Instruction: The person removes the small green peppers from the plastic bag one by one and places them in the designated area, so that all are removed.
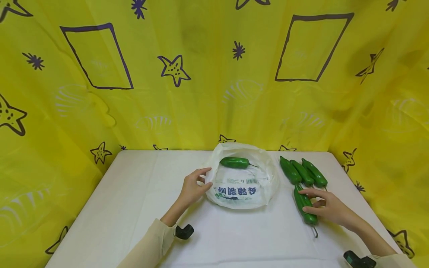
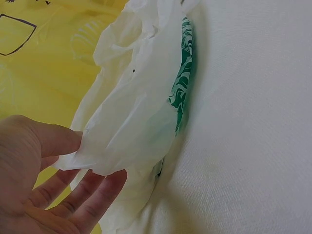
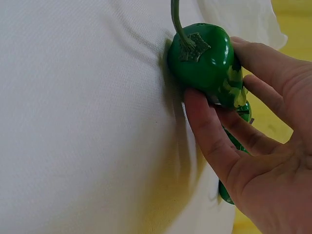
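Note:
A white plastic bag [image 1: 268, 186] with printed lettering lies on the table, its mouth spread wide. Inside it is one green chili pepper [image 1: 234, 162] with a thin stem. My left hand [image 1: 194, 188] pinches the left rim of the bag between thumb and fingers; the left wrist view shows the bag's film [image 2: 131, 107] between them. On the right, my right hand [image 1: 330, 208] grips another green pepper [image 1: 304, 204], thumb on one side and fingers on the other. Its stem end [image 3: 202, 56] faces the right wrist camera, and it appears to lie on the cloth.
Three more green peppers [image 1: 303, 173] lie side by side just beyond the gripped one, right of the bag. A white cloth [image 1: 140, 208] covers the table. Yellow curtains [image 1: 201, 111] with drawn stars hang behind and along both sides.

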### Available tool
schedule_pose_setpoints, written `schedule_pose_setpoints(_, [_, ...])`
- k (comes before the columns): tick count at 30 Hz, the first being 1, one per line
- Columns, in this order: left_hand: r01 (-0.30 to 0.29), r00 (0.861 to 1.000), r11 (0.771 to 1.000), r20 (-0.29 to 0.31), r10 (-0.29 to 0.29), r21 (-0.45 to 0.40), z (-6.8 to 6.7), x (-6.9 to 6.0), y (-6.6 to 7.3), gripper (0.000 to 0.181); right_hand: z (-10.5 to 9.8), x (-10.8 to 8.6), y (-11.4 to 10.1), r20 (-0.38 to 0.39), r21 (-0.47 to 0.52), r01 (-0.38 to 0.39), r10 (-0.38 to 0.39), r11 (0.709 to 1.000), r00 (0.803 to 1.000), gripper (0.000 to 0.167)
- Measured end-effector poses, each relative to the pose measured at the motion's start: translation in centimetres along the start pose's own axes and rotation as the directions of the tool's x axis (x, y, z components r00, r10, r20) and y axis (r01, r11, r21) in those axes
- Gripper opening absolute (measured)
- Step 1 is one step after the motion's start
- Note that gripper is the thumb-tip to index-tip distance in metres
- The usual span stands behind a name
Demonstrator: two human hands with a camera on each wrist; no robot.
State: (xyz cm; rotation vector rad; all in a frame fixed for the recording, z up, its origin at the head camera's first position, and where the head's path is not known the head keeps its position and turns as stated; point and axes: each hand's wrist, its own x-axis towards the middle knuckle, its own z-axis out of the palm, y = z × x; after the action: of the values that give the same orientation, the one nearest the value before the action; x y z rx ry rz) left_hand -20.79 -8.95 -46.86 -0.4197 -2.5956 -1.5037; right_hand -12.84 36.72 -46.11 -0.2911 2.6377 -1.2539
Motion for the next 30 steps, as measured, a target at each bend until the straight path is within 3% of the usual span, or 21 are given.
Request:
schedule_pose_setpoints(10, [-0.025,1.000,1.000,-0.006,0.025,-0.010,-0.23,-0.05,-0.20,0.050,0.12,-0.01,0.17,0.009,-0.016,-0.025,0.025,1.000,1.000,0.055])
schedule_pose_setpoints(20, [-0.008,1.000,1.000,0.007,0.008,0.003,-0.30,-0.05,-0.17,0.051,0.15,-0.29,0.10,0.011,0.000,-0.035,0.035,0.999,0.999,0.056])
schedule_pose_setpoints(30, [-0.046,0.999,0.999,-0.012,0.045,-0.008,-0.25,-0.07,-0.30,0.050,0.09,-0.20,0.37,0.010,0.004,-0.029,0.029,1.000,1.000,0.058])
